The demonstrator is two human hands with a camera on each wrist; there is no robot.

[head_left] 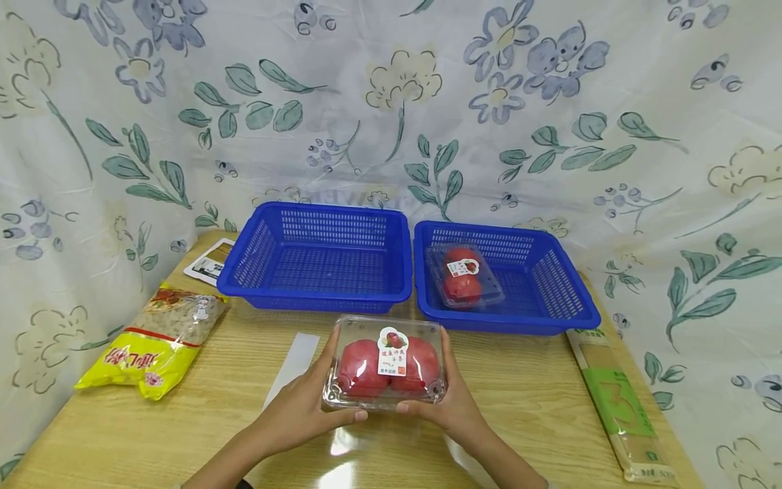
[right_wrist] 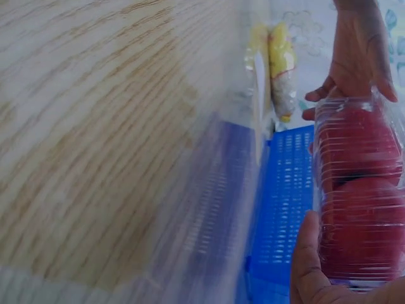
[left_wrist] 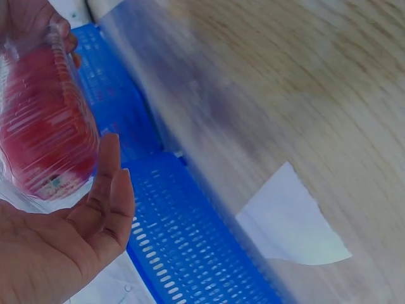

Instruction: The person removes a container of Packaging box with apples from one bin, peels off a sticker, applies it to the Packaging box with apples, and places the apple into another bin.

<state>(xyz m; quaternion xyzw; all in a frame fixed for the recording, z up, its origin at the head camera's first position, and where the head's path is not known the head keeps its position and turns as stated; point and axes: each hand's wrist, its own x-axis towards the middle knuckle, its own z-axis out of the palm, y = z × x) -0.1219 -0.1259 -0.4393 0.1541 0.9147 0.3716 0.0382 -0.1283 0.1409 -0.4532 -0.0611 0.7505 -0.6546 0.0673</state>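
Observation:
Between my two hands, above the near middle of the table, is a clear plastic box of apples (head_left: pixel 391 367). Two red apples show through its lid, with a white label across them. My left hand (head_left: pixel 305 407) grips the box's left end, thumb along the near edge. At the opposite end my right hand (head_left: pixel 455 404) holds it the same way. The left wrist view shows the left fingers (left_wrist: pixel 104 209) bent up beside the box. In the right wrist view both apples (right_wrist: pixel 364 221) sit side by side inside the ribbed plastic.
Behind stand two blue baskets: the left basket (head_left: pixel 314 295) and the right basket (head_left: pixel 507 322), which holds another box of apples (head_left: pixel 462 275). A yellow food bag (head_left: pixel 159 339) and a white strip (head_left: pixel 292 367) lie left. A green-labelled long packet (head_left: pixel 620 407) lies right.

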